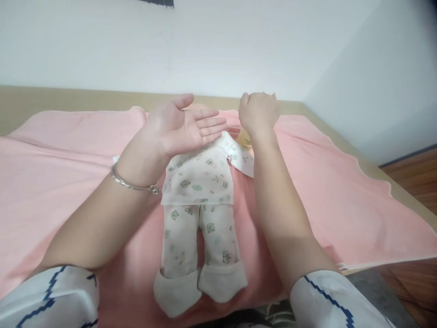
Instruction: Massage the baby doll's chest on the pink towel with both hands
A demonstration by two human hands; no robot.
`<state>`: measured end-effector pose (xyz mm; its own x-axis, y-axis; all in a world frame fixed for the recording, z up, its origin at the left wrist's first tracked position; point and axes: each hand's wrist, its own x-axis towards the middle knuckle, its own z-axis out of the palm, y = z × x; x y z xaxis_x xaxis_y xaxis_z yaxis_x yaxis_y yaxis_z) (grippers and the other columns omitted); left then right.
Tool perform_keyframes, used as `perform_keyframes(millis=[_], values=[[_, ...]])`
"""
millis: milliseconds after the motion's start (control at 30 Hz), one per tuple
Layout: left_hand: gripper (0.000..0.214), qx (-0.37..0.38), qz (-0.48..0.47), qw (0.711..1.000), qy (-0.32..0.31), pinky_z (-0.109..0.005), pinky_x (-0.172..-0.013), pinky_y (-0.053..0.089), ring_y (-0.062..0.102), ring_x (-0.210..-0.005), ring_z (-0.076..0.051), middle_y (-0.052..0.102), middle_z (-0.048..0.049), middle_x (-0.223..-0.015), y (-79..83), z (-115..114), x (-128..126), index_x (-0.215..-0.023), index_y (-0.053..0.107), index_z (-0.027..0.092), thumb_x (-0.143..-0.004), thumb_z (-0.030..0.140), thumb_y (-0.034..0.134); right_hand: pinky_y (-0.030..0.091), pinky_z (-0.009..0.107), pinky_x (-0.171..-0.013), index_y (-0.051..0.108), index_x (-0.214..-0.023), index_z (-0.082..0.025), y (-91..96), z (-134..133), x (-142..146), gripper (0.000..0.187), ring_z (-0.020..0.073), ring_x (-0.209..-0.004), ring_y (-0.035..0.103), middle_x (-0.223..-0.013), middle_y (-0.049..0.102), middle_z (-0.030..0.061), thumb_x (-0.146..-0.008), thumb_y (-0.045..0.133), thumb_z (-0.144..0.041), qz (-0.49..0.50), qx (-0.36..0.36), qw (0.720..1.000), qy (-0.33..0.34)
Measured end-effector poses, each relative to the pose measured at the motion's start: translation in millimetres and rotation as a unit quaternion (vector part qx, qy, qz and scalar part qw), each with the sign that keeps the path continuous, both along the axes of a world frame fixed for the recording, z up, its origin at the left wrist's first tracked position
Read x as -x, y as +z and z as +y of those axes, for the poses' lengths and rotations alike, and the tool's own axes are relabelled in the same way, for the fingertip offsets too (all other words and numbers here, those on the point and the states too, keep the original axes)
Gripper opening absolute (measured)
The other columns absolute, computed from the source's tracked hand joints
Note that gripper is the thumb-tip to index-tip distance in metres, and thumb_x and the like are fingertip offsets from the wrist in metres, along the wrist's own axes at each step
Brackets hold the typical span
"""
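A doll in a white printed baby suit (200, 182) lies on its back on the pink blanket (61, 173), feet toward me. My left hand (184, 125) hovers palm up over the doll's chest and neck, fingers stretched out flat, with a silver bangle (133, 182) on the wrist. My right hand (257, 111) is curled into a loose fist just right of the doll's head area, above the doll's outstretched sleeve (243, 159). The doll's head is hidden behind my hands; only a yellowish patch (244, 139) shows under the right hand. What the right fingers hold, if anything, is hidden.
The blanket covers a tan surface (68, 98) against a white wall (205, 45). The blanket's right edge (375, 182) runs along the surface's side, with wooden floor (416, 182) beyond it. My patterned white sleeves (51, 296) show at the bottom.
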<state>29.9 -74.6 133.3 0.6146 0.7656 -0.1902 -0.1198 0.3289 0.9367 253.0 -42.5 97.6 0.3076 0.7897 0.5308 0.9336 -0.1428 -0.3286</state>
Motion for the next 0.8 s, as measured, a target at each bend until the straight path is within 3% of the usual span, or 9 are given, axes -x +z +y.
perform_keyframes(millis=[167, 267, 467, 600, 667, 800], values=[[0.062, -0.007, -0.019, 0.999, 0.035, -0.048, -0.128, 0.046, 0.058, -0.148, -0.031, 0.071, -0.0146, -0.142, 12.6, -5.2, 18.9, -0.145, 0.064, 0.016, -0.105, 0.046, 0.027, 0.035, 0.073, -0.121, 0.074, -0.1, -0.019, -4.2, 2.8, -2.2, 0.053, 0.0392, -0.133, 0.06, -0.112, 0.073, 0.0166, -0.112, 0.028, -0.042, 0.0, 0.031, 0.999, -0.01], [0.063, -0.017, -0.038, 0.999, 0.034, -0.043, -0.127, 0.049, 0.056, -0.149, -0.03, 0.071, -0.0146, -0.142, 19.7, -7.1, 24.3, -0.144, 0.063, 0.013, -0.106, 0.045, 0.026, 0.038, 0.071, -0.118, 0.073, -0.1, -0.017, -7.3, 3.7, -1.3, 0.046, 0.0416, -0.137, 0.055, -0.114, 0.071, 0.0184, -0.111, 0.036, -0.042, -0.007, 0.042, 0.999, -0.025], [0.061, -0.05, -0.022, 0.997, 0.051, -0.05, -0.125, 0.051, 0.051, -0.154, -0.034, 0.071, -0.0141, -0.139, 26.9, -15.2, 27.0, -0.143, 0.064, 0.015, -0.105, 0.046, 0.029, 0.041, 0.065, -0.115, 0.072, -0.096, -0.019, -6.1, -2.5, 3.1, 0.029, 0.038, -0.127, 0.058, -0.111, 0.071, 0.0189, -0.104, 0.046, -0.031, -0.029, 0.037, 0.998, -0.046], [0.06, -0.049, -0.031, 0.997, 0.042, -0.049, -0.127, 0.049, 0.051, -0.153, -0.033, 0.071, -0.0128, -0.141, 27.2, -18.7, 25.2, -0.143, 0.065, 0.017, -0.104, 0.046, 0.03, 0.039, 0.064, -0.118, 0.072, -0.102, -0.021, 5.4, -14.3, 10.2, 0.024, 0.0372, -0.13, 0.056, -0.115, 0.073, 0.0177, -0.1, 0.049, -0.026, 0.001, 0.03, 0.999, -0.043], [0.059, -0.039, -0.04, 0.998, 0.026, -0.047, -0.128, 0.048, 0.052, -0.153, -0.033, 0.07, -0.0127, -0.142, 27.4, -20.2, 24.6, -0.141, 0.065, 0.017, -0.104, 0.046, 0.031, 0.042, 0.064, -0.118, 0.073, -0.11, -0.021, 15.9, -24.4, 13.3, 0.027, 0.0376, -0.132, 0.057, -0.123, 0.074, 0.0154, -0.096, 0.05, -0.02, 0.026, 0.048, 0.998, -0.033], [0.058, -0.044, -0.038, 0.998, 0.015, -0.052, -0.126, 0.047, 0.047, -0.156, -0.033, 0.07, -0.012, -0.141, 29.8, -24.3, 24.7, -0.139, 0.066, 0.018, -0.102, 0.045, 0.031, 0.047, 0.059, -0.12, 0.071, -0.131, -0.025, 40.5, -51.2, 15.0, 0.054, 0.0352, -0.142, 0.057, -0.148, 0.065, 0.0086, -0.087, 0.047, -0.005, 0.096, 0.112, 0.989, 0.001]])
